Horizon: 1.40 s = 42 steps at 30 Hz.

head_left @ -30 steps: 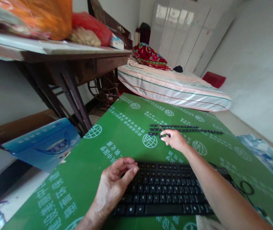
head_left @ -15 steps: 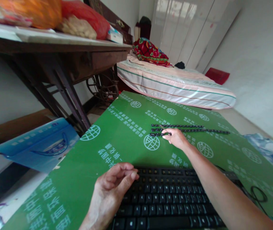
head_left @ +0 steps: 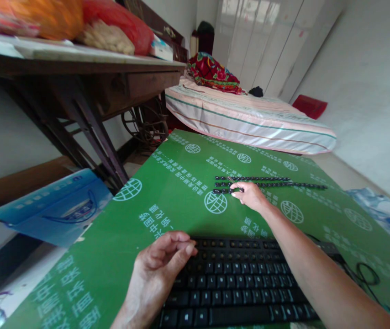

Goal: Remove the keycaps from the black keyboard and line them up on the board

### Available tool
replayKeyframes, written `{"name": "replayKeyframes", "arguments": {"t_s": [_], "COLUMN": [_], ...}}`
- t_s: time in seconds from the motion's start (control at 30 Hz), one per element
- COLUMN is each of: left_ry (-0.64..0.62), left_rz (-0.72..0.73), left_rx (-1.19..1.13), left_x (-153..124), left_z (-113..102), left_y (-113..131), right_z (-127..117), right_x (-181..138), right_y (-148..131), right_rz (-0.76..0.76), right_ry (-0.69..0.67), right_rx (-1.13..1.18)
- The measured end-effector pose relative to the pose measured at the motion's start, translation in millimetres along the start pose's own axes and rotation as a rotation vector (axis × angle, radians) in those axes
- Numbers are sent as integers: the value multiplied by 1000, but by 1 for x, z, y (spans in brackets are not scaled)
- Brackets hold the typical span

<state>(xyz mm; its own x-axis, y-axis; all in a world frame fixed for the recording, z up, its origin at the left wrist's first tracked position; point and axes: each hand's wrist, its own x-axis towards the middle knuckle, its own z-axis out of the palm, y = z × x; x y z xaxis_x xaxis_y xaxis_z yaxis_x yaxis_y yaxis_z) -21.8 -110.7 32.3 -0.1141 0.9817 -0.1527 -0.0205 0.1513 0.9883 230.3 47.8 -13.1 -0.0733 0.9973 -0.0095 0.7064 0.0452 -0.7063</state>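
Note:
A black keyboard (head_left: 236, 283) lies on the green table, partly hidden under my right forearm. Bare switch posts show in its upper rows, while lettered keycaps fill the lower ones. My left hand (head_left: 160, 265) is at the keyboard's upper left corner, thumb and forefinger pinched; whatever is between them is hidden. Farther off, my right hand (head_left: 250, 194) is closed on a thin metal wire tool (head_left: 232, 180), its fingertips at the near row of loose black keycaps (head_left: 218, 191). Two longer keycap rows (head_left: 304, 185) run behind that hand.
The keyboard's cable (head_left: 368, 274) coils at the right. A striped bed (head_left: 250, 119) stands beyond the printed green tabletop (head_left: 167, 183). At the left are a sewing-machine table (head_left: 136, 84) with bags on it and a blue carrier bag (head_left: 58, 205) below.
The view has shifted slightly. Both hands stay in about the same places, and the wire tool in my right hand has tilted a little.

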Motion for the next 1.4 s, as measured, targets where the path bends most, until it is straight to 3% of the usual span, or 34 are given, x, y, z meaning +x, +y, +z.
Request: {"name": "replayKeyframes", "arguments": {"t_s": [0.23,0.7,0.83,0.97,1.1,1.2,1.4], "left_ry": [-56,-45,-32,-14,-24,-63,-96], "left_rz": [-35,-33,-28,10,66,150,391], "left_rx": [1,-8,-121,-182,-148,-48,199], "left_x": [2,7,6,5,5,6,10], "left_z": [-3,-5,-4,-3,-2,-4,-8], "left_y": [1,-2,2,2,-1,-7,-16], "right_z": [1,-5,-24,-45,-47,-36,-6], "right_x": [0,-9,-32,-73,-121,-148,-170], "right_y": [-1,-6,-20,-39,-52,-58,-82], "right_rz": [11,-20,-48,-217,-299,-201,-63], "right_ry": [9,69,182,323,510,450,59], "right_rx": [-3,-6,21,-72,-116,49,448]}}
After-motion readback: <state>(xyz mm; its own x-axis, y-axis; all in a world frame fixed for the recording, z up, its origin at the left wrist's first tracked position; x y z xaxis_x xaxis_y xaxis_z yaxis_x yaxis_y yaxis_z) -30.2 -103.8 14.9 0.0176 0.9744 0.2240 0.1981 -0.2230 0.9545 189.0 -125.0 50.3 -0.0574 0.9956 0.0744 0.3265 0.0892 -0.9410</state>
